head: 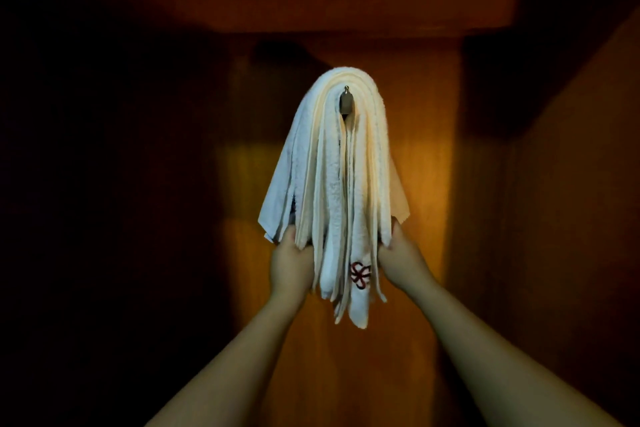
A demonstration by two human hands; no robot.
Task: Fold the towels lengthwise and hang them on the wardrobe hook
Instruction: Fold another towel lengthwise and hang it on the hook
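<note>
At the far left the wardrobe's interior falls into deep shadow, and little can be made out there beyond dark wood. The left hand [292, 262] reaches up from a bare forearm and closes on the lower left edge of the towels [332, 184], fingers tucked behind the outermost layers and thumb in front. The towels hang in the middle of the scene, a thick bundle of white and cream terry cloth folded into long narrow strips and draped over the hook [346, 102]. Their pile looks nubbly and soft; the folded edges run down as many parallel ridges, spreading from a rounded crown at the top into a bell shape lower down. The hook is a small metal peg with a knobbed tip, poking out between the layers near the top. Toward the bottom, one strip carries a dark red embroidered emblem [360, 274] of looping lines, and the longest ends taper to a point below both hands. Behind them the back panel [415, 156] is smooth orange-brown wood, warmly lit in a vertical band. The right hand [398, 255] grips the lower right edge of the bundle, probably pinching several layers together, though its fingers are mostly hidden behind the cloth. Further right, a side wall [571, 184] of the same wood angles away into shade.
</note>
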